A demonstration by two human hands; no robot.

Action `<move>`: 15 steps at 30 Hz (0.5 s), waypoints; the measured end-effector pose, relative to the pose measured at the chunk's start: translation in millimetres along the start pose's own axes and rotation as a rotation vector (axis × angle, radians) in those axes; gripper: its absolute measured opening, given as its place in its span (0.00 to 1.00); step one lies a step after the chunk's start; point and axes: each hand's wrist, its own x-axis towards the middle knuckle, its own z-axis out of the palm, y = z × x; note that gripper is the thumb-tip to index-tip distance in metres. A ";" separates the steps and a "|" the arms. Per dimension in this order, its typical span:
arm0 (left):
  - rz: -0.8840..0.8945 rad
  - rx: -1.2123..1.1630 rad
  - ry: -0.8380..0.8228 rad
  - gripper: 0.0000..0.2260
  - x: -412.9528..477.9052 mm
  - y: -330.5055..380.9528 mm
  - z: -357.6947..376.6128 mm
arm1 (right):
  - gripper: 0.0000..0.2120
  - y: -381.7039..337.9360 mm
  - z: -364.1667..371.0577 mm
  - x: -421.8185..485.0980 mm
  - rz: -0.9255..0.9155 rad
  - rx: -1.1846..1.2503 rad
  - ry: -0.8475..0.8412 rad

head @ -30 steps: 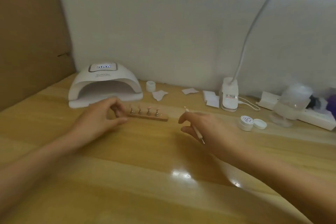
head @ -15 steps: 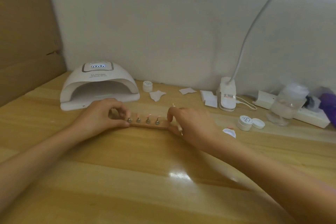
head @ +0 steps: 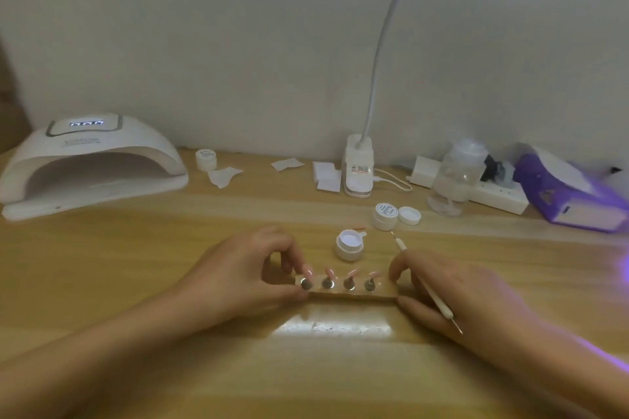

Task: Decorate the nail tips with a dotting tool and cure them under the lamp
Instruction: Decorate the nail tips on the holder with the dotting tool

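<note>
Change: holder [head: 354, 294] now sits lower ctr of frame, just below open gel pot [head: 349, 245]; was nearer lamp [head: 92, 163].
L hand [head: 245, 279]: pinches holder's L end.
R hand [head: 452, 292]: pinches R end, dotting tool [head: 439, 304] tucked in fingers.
Nail tips [head: 331, 271]: four, on holder pegs.
Meaning: prob. set-up for dotting; curing not yet begun.

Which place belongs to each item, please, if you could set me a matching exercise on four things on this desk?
Things:
1. white dome-shaped curing lamp
2. open round white jar
3. thin white dotting tool
4. purple and white box

Places:
a. far right of the wooden table
b. in the right hand
c. far left of the table
d. just behind the wooden nail-tip holder

Pairs: 1-c, 2-d, 3-b, 4-a.
</note>
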 end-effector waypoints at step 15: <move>-0.057 -0.246 -0.083 0.08 13.9 5.6 7.1 | 0.14 41.8 -3.7 1.9 -0.029 0.173 0.055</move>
